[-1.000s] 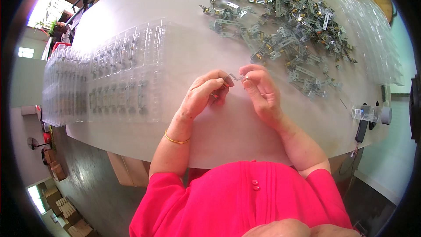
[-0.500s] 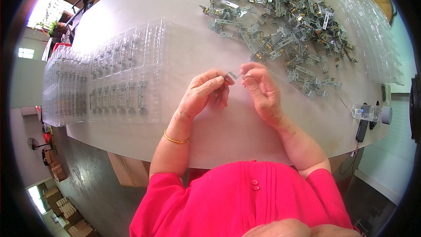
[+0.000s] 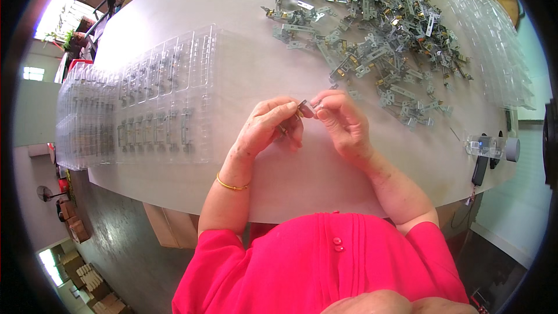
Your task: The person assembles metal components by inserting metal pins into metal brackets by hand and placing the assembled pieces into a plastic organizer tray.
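My left hand (image 3: 268, 125) is closed around a small metal bracket (image 3: 306, 106), and the end of the part sticks out past the thumb and forefinger. Thumb and fingers of my right hand (image 3: 347, 128) pinch together at that protruding end; whether a separate small piece sits between them is hidden. Both hands hover above the table, close to each other. Beyond them lies a large loose pile of similar metal brackets (image 3: 381, 46), some with brass-coloured bits. To the left, a clear plastic tray (image 3: 213, 96) holds rows of metal parts.
More filled clear trays (image 3: 87, 119) are stacked at the table's left edge. Clear plastic trays (image 3: 494, 52) stand at the far right. A clear bottle with a grey cap (image 3: 512, 151) lies at the right edge, beside a black handheld object (image 3: 479, 171). A thin rod (image 3: 454, 134) lies near it.
My right hand has moved slightly left, bringing its fingertips up to the bracket's end. The bracket has turned a little in my left hand, which stays nearly in place.
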{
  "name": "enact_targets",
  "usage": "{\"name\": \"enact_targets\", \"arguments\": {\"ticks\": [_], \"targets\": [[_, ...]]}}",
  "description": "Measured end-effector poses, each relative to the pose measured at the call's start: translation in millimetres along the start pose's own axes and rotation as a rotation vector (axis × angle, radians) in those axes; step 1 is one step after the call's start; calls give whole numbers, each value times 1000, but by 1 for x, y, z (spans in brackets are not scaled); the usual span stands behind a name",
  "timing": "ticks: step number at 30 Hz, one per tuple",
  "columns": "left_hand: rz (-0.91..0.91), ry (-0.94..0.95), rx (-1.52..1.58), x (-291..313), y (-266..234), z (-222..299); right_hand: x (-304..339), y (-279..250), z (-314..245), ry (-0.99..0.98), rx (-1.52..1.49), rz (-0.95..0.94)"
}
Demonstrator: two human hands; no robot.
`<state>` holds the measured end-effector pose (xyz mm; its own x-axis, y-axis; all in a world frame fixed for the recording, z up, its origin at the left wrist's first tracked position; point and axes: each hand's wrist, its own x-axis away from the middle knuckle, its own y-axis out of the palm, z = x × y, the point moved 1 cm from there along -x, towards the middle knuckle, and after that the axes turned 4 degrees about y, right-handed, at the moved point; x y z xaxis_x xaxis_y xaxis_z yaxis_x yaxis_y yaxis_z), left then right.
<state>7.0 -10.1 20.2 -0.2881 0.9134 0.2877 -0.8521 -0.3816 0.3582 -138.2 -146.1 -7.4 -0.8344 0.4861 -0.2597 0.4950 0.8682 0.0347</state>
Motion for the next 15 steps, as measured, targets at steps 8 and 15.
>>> {"name": "enact_targets", "arguments": {"ticks": [8,15], "targets": [[-75,42,253,-9,-16,-19,-2,-2,-2,251,-432,105],[-4,436,70,-9,-1,-16,-6,-2,4,380,-661,188]]}}
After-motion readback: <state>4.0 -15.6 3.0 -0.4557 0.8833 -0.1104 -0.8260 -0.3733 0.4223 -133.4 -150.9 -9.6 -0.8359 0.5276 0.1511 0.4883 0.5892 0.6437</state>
